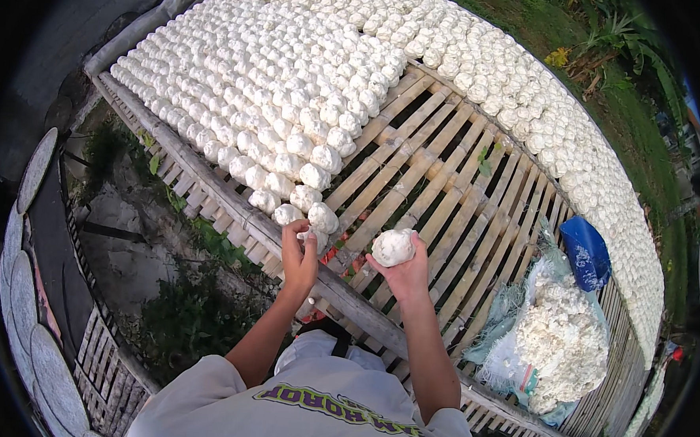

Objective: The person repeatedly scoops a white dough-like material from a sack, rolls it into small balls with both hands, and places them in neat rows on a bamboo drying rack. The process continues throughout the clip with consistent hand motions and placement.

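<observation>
My right hand (407,275) is closed around a rough white ball (394,247) of moist, crumbly-looking stuff and holds it above the bamboo slats. To its left, my left hand (299,262) is bent in a pinch at the near end of the rows of white balls (289,164). Something white shows between its thumb and fingers, but I cannot make out whether this is a loose piece or the ball behind. A small white crumb (312,300) shows just below that hand.
A bamboo slat rack (416,170) with gaps carries the rows, edged by a near pole (361,300). At right, a heap of white crumbly material (561,340) lies on an opened woven sack (499,357) beside a blue scoop-like container (586,253). More white balls (545,118) cover the far rack.
</observation>
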